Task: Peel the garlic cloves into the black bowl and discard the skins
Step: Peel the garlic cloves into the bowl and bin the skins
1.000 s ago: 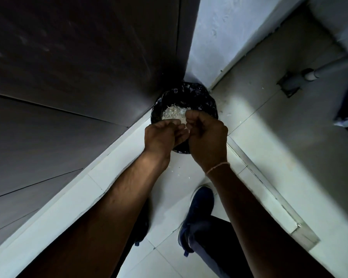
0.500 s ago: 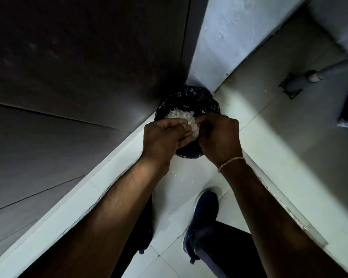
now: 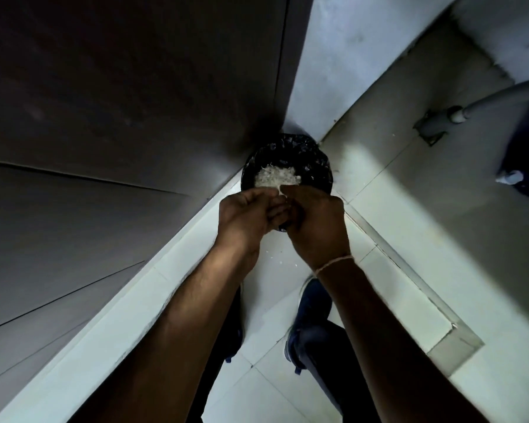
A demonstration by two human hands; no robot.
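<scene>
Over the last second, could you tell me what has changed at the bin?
The left hand and right hand stayed together over the black-lined bin. A pale skin scrap now shows at their fingertips. The skin pile is more exposed than half a second ago. Bin, shoes and pipe are unchanged.

Pale tiled floor (image 3: 287,389), grout lines showing. Black-lined bin (image 3: 315,157) standing in corner against dark panel and wall, white skins (image 3: 277,176) heaped inside. Small white flecks (image 3: 277,261) scattered on tiles just before bin. Two dark blue shoes (image 3: 313,303) planted on tiles, left one mostly hidden. Metal strip (image 3: 409,273) running diagonally across floor at right. Grey pipe fitting (image 3: 434,126) set on floor, far right.
</scene>
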